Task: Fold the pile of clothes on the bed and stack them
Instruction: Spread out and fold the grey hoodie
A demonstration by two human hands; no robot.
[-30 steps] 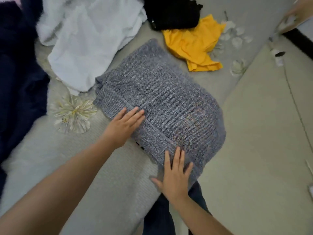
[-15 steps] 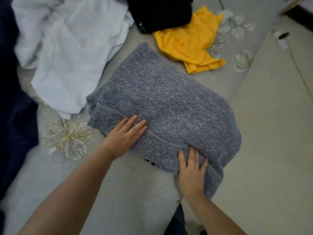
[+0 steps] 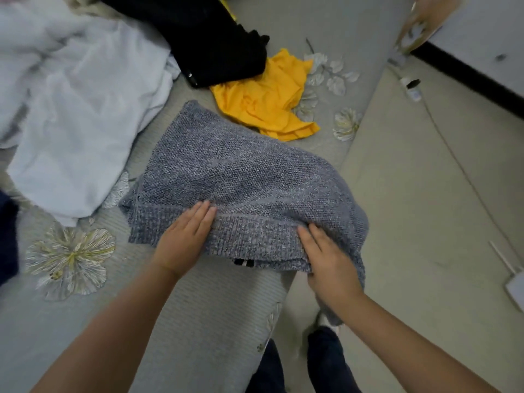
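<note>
1. Slid toward the bed [image 3: 198, 321] corner since a moment ago: grey knit sweater [image 3: 241, 177], folded, right side now overhanging the floor.
2. Left hand [image 3: 184, 242] pressing flat on the hem, fingers straight; right hand [image 3: 329, 262] gripping the overhanging edge.
3. Risk: loose knit sagging off the edge, unfolding.
4. Unfolded beyond: white garment [image 3: 76, 114], black garment [image 3: 204, 32], yellow top [image 3: 266, 97].

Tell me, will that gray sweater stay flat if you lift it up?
Probably not. The gray sweater is soft knit and already droops over the bed edge near the right hand, so it would likely sag. Its thick, bumpy knit suggests it won't slip easily under the left hand.
</note>
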